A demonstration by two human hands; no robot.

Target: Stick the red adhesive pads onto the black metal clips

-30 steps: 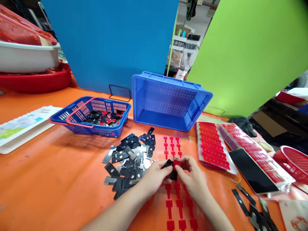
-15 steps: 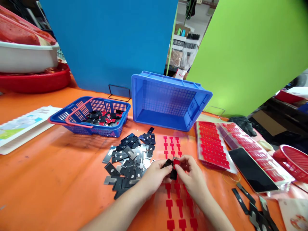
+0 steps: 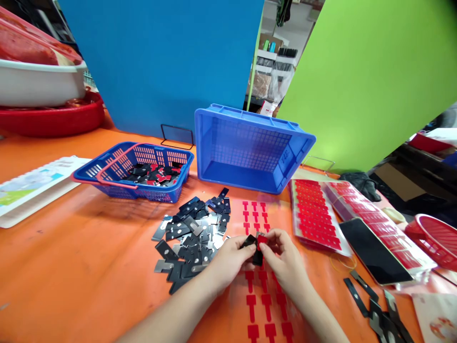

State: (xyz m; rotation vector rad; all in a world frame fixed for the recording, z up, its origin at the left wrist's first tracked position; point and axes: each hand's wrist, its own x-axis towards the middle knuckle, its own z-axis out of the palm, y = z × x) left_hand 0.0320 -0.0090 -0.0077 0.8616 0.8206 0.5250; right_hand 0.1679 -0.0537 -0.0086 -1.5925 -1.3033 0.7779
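Item in work: one black plate (image 3: pixel 257 259), a red tab (image 3: pixel 262 242) against it (whether stuck down cannot be told), raised over rows of red T-shaped cut-outs (image 3: pixel 266 300) mid-desk (image 3: pixel 107 257). Left hand (image 3: pixel 228 259): closed, pinching the plate between thumb and fingers. Right hand (image 3: pixel 285 259): closed, thumb at the red tab. Change over the last second: next to none; both grips keep their places, so the handling of this plate appears to be at the same stage. Just left of the hands: pile of dark and bare-metal plates (image 3: pixel 193 257). Toward the far edge: blue basket (image 3: pixel 153 194) with black and red pieces; blue bin (image 3: pixel 246 175), open side facing the hands. Toward the right edge: packets of red pieces (image 3: pixel 314 214), phone (image 3: pixel 376 250), loose strips (image 3: pixel 356 297). Room: broadest orange stretch left of the pile; narrower band between right forearm and strips; near edge out of view.
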